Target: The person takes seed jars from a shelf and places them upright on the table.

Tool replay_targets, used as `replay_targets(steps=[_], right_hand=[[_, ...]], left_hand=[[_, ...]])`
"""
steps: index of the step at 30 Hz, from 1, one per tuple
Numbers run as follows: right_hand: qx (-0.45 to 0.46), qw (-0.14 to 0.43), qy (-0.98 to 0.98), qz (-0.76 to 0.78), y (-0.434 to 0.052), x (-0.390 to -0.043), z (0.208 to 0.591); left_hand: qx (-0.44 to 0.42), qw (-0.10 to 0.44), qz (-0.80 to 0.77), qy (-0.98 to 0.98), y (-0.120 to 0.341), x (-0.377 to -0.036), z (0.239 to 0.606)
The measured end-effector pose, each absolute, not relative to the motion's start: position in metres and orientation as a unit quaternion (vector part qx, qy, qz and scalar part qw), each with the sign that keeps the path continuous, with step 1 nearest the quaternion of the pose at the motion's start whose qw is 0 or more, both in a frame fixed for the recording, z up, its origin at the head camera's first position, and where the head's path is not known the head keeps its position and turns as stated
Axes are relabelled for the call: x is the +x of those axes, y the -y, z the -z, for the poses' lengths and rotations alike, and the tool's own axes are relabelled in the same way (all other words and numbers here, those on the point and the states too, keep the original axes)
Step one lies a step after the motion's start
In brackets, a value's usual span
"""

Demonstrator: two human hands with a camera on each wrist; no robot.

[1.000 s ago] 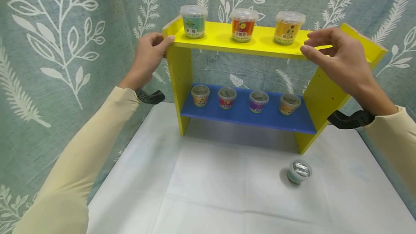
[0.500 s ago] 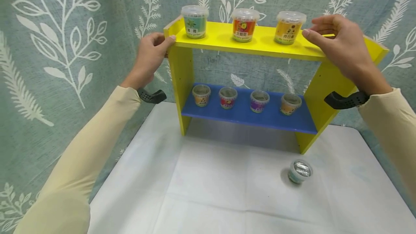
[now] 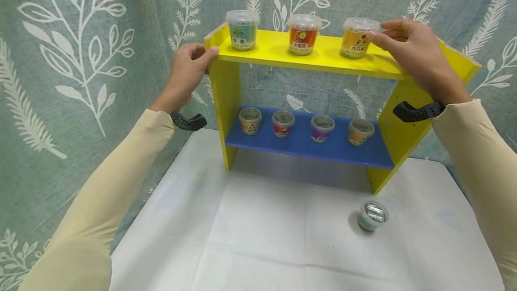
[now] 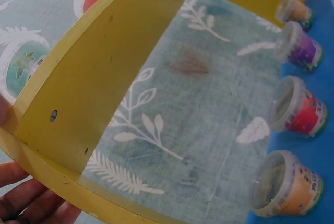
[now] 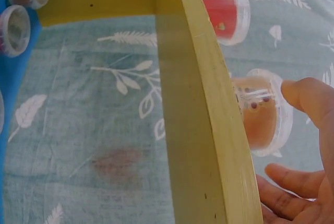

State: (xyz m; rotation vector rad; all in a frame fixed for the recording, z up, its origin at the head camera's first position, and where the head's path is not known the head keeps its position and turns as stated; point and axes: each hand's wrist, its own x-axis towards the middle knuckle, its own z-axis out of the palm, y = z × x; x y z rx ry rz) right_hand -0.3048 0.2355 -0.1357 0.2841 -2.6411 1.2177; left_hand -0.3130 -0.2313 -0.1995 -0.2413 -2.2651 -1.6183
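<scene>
My left hand (image 3: 186, 73) grips the left end of the yellow top board (image 3: 323, 55) of the small shelf: the thumb lies on the upper edge at the corner, and the other fingers are curled behind the left side panel (image 3: 228, 107). In the left wrist view I see only some fingertips (image 4: 23, 200) under the yellow edge.

My right hand (image 3: 412, 53) is over the right part of the same board. The fingers are nearly straight and spread, and the thumb tip is at the lid of the orange cup (image 3: 357, 37), the rightmost cup on top. From the right wrist view the thumb (image 5: 313, 101) is just beside this cup (image 5: 263, 112); I cannot tell if it really touches, but the fingers do not close around it.

On the top board, left of the orange cup, stand a red cup (image 3: 303, 34) in the middle and a green cup (image 3: 242, 29) near the left end, all upright with clear lids.

Below is the blue lower board (image 3: 335, 147), with four small cups (image 3: 303, 125) in a row, well apart from my hands.

The shelf stands at the far side of a white table (image 3: 262, 237), in front of a green curtain with white leaves (image 3: 81, 35). On the table, near the right leg of the shelf, one more small cup (image 3: 371, 215) lies alone.
</scene>
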Motion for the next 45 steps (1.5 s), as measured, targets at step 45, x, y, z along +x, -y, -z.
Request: replay_targets(steps=[45], right_hand=[[0.138,0.090,0.841,-0.516,-0.220,-0.321,0.129]], left_hand=[[-0.087,0.176,0.584,0.788,0.232,-0.315,0.202]])
